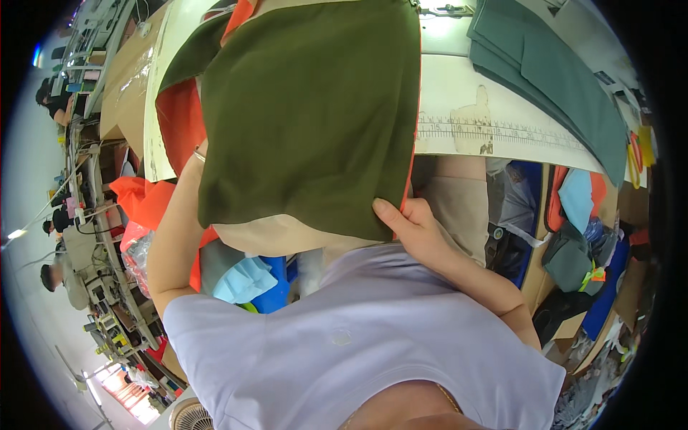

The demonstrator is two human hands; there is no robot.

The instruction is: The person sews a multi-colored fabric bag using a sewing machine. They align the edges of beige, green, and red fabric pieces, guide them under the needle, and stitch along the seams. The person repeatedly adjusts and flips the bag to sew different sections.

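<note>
Right hand point(416, 226) is pinching the lower corner of the olive green fabric panel point(308, 115), thumb on top, held up in front of the chest. Left hand is hidden behind it, so can't tell its fingers. One-corner grip could slip, I'd guess, dropping it off the white worktable point(459, 100).

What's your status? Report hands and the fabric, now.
Right hand pinching lower corner of olive-green fabric panel. Left hand hidden behind panel, forearm up under it. Orange fabric underneath. Grey-green fabric stack on table, apart.

left hand hidden behind olive fabric panel point(308, 115); right hand point(412, 229) fingers tucked under its lower edge.
</note>
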